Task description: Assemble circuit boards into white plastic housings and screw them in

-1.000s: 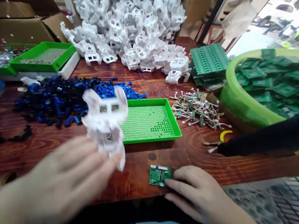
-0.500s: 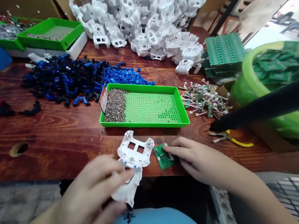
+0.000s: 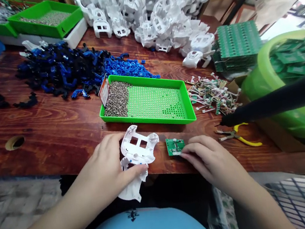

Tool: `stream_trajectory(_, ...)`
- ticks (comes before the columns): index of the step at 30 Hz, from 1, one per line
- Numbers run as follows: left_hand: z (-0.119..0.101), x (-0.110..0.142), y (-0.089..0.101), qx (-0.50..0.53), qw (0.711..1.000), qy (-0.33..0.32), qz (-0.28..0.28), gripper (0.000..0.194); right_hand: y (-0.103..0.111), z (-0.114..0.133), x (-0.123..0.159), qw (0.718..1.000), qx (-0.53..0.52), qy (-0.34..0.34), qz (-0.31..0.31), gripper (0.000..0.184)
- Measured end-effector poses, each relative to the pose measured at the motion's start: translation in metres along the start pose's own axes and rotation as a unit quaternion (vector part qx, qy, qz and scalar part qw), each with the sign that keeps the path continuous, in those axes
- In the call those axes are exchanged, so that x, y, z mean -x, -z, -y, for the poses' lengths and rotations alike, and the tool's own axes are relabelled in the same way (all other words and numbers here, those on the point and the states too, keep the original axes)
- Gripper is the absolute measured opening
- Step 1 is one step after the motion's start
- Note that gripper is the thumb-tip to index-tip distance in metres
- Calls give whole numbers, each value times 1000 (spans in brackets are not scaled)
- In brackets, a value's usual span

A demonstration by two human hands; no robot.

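Note:
My left hand (image 3: 114, 164) is closed on a white plastic shell (image 3: 141, 146) at the table's front edge, its thumb lying across the lower part. The shell has two square openings in its upper piece, and a second white piece (image 3: 133, 188) hangs below, past the edge. A small green circuit board (image 3: 174, 146) is just right of the shell, by the table's front edge. My right hand (image 3: 201, 155) pinches the board's lower right corner between thumb and fingers.
Ahead sits a green tray (image 3: 153, 122) with small metal screws (image 3: 117, 98) at its left end. Farther back lie blue and black parts (image 3: 60, 72) and piled white shells (image 3: 151, 11). Wired connectors (image 3: 214, 93), pliers (image 3: 238, 136), a black rod (image 3: 276, 99) and a green bucket (image 3: 265, 63) occupy the right.
My left hand has moved up and wrapped round the shell. The green board has turned and shifted right and up; my right fingers have gone from its top to its corner.

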State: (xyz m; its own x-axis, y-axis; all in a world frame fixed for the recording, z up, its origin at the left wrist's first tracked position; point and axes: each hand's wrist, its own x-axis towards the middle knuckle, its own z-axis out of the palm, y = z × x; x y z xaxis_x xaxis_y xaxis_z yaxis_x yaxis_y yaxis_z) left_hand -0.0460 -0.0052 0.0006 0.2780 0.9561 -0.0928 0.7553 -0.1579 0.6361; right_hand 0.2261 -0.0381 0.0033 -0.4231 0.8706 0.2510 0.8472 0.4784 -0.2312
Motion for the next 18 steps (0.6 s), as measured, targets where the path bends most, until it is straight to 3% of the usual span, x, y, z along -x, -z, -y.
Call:
stream_trajectory(3,-5,7,-10,157,986,51,2,66,1,13,7,992,-25,-45,-114,4)
stream_trajectory(6,-13,13,-18,343,937,57,31,66,3,35,5,978,-53,-43,-198,9)
stream_trajectory(10,-24,21,-20,452,884,92,71,51,-2,61,-12,986,-34,37,-158,9)
stream_trajectory(18,-25,35,-22,438,890,92,83,42,-11,70,-20,990,-6,95,-106,12)
